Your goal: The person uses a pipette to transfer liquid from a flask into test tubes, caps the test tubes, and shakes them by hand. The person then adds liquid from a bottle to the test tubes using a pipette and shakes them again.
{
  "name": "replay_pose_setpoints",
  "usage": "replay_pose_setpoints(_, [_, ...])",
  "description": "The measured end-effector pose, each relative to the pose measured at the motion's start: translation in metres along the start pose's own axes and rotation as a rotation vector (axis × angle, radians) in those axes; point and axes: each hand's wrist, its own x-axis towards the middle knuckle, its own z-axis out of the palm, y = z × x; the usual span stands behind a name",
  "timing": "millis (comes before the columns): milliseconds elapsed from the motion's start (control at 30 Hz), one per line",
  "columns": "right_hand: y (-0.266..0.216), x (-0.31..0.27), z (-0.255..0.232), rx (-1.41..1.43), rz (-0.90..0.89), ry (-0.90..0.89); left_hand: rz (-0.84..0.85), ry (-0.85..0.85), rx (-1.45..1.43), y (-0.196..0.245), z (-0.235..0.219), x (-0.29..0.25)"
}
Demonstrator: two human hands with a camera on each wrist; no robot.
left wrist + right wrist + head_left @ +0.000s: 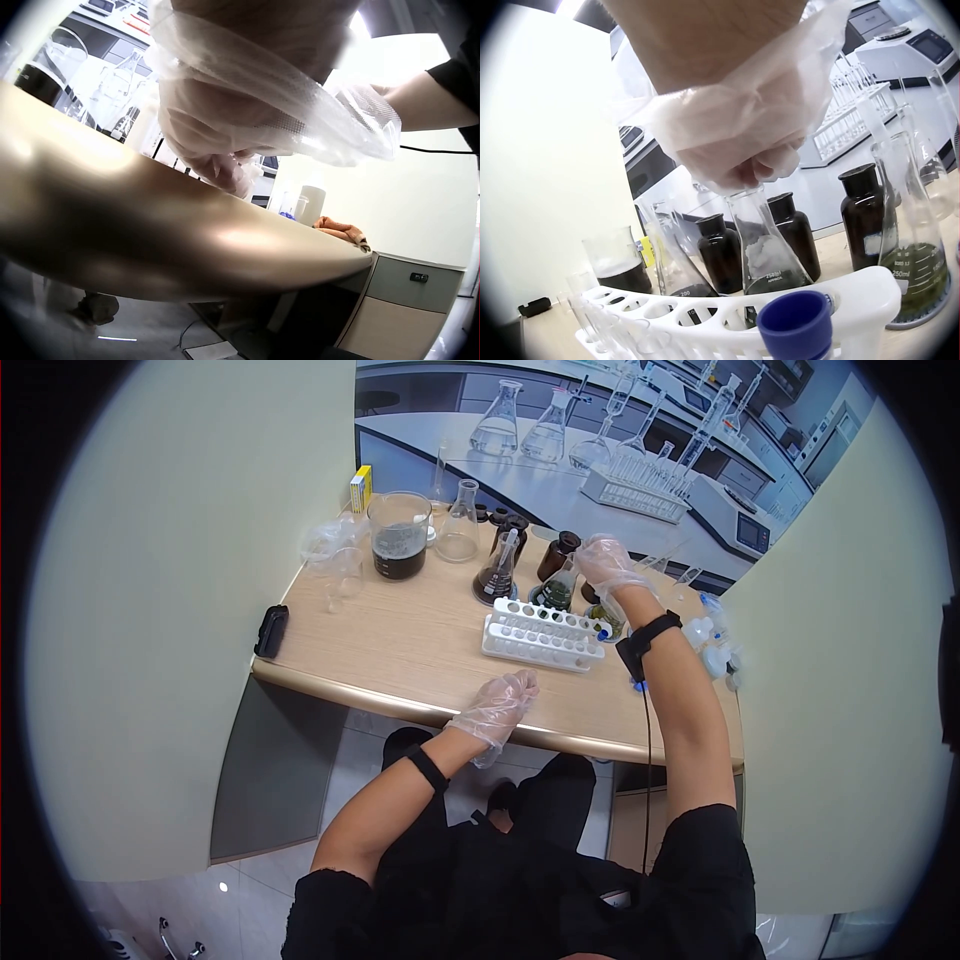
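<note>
behind the white plastic test-tube rack (540, 642), keep the clear conical glass flask (769, 259) upright under the plastic-gloved right hand (607, 563), bunched at its mouth, grip impossible to tell, the loosely curled left hand (498, 705) in front seemingly empty.

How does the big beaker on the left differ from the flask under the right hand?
The beaker is broad with a wide mouth; the flask tapers to a narrow neck. The right hand is at the flask's mouth, well away from the beaker. Both are see-through, with dark contents at the bottom.
</note>
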Motion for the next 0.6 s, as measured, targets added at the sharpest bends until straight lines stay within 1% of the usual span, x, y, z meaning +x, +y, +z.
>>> replay_pose_setpoints(100, [-0.003, -0.003, -0.004, 0.014, 0.003, -0.005, -0.021, -0.017, -0.017, -0.002, 0.002, 0.001])
replay_pose_setpoints(233, [0.002, 0.002, 0.003, -0.033, -0.015, -0.009, 0.012, 0.017, 0.009, -0.003, 0.003, 0.0])
replay_pose_setpoints(400, [-0.028, -0.03, -0.032, 0.074, 0.114, 0.0, 0.018, 0.016, 0.027, -0.002, 0.001, 0.0])
replay_pose_setpoints(533, [-0.028, -0.029, -0.031, 0.059, 0.099, -0.004, 0.009, -0.002, 0.033, 0.0, 0.0, -0.001])
replay_pose_setpoints(600, [-0.036, -0.035, -0.039, 0.096, 0.165, -0.016, 0.007, -0.004, 0.031, 0.001, 0.0, -0.001])
